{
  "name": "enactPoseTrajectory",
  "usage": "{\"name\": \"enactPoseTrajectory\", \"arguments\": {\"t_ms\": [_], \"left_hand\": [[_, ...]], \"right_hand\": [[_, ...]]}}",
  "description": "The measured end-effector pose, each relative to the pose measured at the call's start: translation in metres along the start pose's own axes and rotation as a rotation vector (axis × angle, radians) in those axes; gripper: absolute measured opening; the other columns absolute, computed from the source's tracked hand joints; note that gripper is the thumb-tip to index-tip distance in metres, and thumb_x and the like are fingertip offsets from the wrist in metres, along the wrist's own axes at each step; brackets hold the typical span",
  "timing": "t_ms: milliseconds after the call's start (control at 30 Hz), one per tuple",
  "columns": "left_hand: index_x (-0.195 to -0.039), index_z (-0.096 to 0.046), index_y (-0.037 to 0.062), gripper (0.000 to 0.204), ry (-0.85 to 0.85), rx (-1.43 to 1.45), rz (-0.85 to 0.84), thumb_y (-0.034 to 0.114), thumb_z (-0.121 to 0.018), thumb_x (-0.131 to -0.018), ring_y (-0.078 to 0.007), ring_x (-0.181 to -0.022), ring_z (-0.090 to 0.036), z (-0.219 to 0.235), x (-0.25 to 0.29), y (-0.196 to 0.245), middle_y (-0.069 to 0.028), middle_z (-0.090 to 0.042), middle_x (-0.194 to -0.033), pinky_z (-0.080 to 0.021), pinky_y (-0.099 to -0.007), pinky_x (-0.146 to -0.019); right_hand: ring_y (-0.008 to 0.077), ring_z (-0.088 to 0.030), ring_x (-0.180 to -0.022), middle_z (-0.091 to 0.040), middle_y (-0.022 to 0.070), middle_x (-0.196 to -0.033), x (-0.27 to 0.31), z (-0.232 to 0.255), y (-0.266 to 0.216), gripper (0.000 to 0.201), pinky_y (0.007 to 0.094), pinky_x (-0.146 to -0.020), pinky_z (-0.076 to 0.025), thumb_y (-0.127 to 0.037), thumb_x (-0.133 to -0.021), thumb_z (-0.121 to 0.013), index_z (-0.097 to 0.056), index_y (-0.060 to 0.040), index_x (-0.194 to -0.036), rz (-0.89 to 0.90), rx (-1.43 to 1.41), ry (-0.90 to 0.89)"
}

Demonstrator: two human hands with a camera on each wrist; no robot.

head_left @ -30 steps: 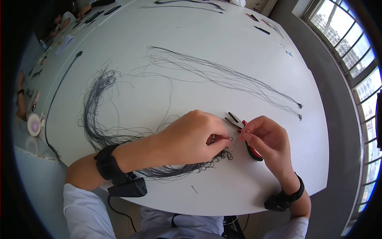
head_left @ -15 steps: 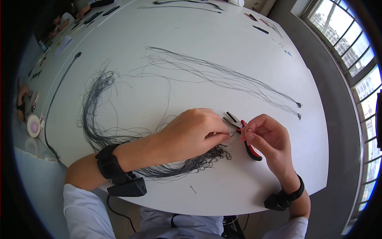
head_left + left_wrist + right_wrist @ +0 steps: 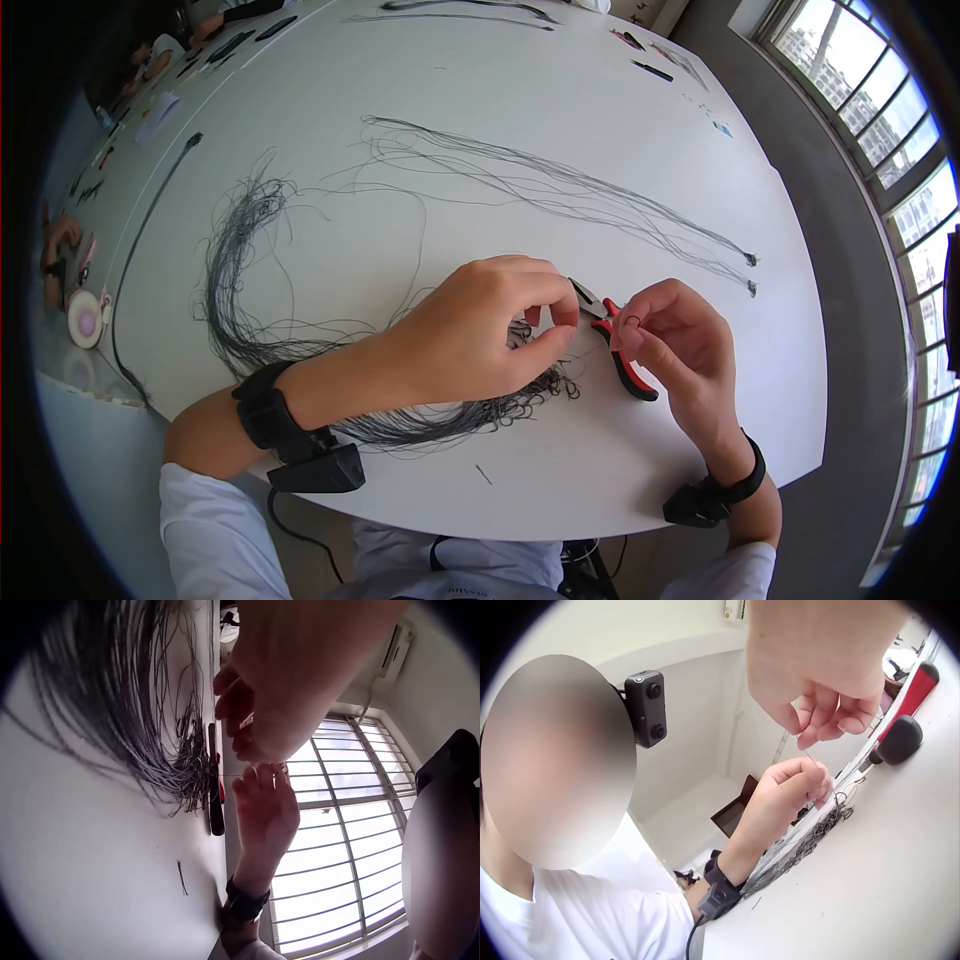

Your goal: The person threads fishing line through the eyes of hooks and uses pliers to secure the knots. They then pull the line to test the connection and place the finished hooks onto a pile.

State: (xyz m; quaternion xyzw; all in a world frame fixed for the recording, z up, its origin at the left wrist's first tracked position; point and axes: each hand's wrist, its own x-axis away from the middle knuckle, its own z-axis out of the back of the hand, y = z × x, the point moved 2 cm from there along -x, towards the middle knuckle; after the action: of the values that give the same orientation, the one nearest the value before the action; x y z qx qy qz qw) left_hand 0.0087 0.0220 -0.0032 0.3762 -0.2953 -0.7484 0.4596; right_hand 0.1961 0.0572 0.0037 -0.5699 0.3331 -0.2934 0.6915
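Note:
My right hand (image 3: pixel 685 340) is raised over the table, thumb and forefinger pinching a thin strand, with a small dark loop showing at the fingertips. To its left, my left hand (image 3: pixel 500 320) is curled, thumb close to forefinger. The thin strand (image 3: pixel 811 757) stretches between both hands in the right wrist view, reaching the left fingertips. Under my left hand and forearm lies a bundle of dark thin strands (image 3: pixel 430 425), its near end full of small loops. Red-and-black pliers (image 3: pixel 625 365) lie between the hands with jaws apart.
Farther back lies a spread of thin strands (image 3: pixel 520 165) with two knotted ends at right. A short dark snippet (image 3: pixel 483 474) is near the front edge. A long dark cord (image 3: pixel 150 225) and a white-and-purple roll (image 3: pixel 84 318) are at left. Another person's hand (image 3: pixel 62 235) shows there.
The left thumb and forefinger have parted slightly, and the left hand has shifted a little away from the body. A small hook near its fingertips no longer shows. The right hand keeps its pinch.

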Motion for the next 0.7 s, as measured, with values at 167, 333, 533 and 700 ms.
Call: {"name": "enactPoseTrajectory", "arguments": {"t_ms": [167, 333, 533, 700], "left_hand": [[-0.086, -0.062, -0.0008, 0.01, -0.107, 0.362, 0.041, 0.009, -0.062, -0.082, -0.0122, -0.082, -0.059, -0.004, -0.001, 0.0, -0.0049, -0.065, -0.082, -0.045, -0.026, -0.075], [-0.088, -0.062, -0.0028, 0.01, -0.169, 0.607, 0.249, 0.006, -0.06, -0.084, -0.0106, -0.075, -0.061, -0.002, 0.001, 0.003, -0.0067, -0.065, -0.081, -0.047, -0.026, -0.076], [-0.087, -0.061, -0.0031, 0.008, -0.146, 0.509, 0.182, 0.004, -0.059, -0.084, -0.0107, -0.07, -0.06, -0.003, 0.002, -0.001, -0.0053, -0.062, -0.077, -0.047, -0.0242, -0.072], [-0.089, -0.061, -0.0041, 0.01, -0.145, 0.573, 0.233, 0.004, -0.059, -0.084, -0.0103, -0.069, -0.059, -0.003, 0.0, 0.0, -0.0055, -0.062, -0.077, -0.047, -0.0237, -0.07]], "right_hand": [[0.0098, -0.056, -0.078, -0.058, 0.0033, -0.084, 0.001, -0.005, -0.002, 0.007, 0.0235, -0.071, -0.044, -0.003, -0.085, -0.057, -0.056, -0.0007, -0.092, 0.004, -0.027, -0.027], [0.0103, -0.057, -0.078, -0.059, 0.0044, -0.086, 0.001, -0.004, -0.003, 0.01, 0.0242, -0.069, -0.046, -0.004, -0.086, -0.057, -0.055, 0.0, -0.095, -0.177, -0.157, -0.087], [0.011, -0.06, -0.073, -0.063, 0.0064, -0.082, 0.002, -0.009, -0.007, 0.011, 0.0229, -0.065, -0.049, -0.002, -0.087, -0.056, -0.054, 0.0019, -0.097, -0.189, -0.077, -0.1], [0.0145, -0.065, -0.069, -0.064, 0.0081, -0.078, 0.002, -0.008, -0.014, 0.008, 0.0233, -0.064, -0.052, 0.006, -0.082, -0.056, -0.058, 0.0044, -0.089, -0.089, 0.302, -0.034]]}}
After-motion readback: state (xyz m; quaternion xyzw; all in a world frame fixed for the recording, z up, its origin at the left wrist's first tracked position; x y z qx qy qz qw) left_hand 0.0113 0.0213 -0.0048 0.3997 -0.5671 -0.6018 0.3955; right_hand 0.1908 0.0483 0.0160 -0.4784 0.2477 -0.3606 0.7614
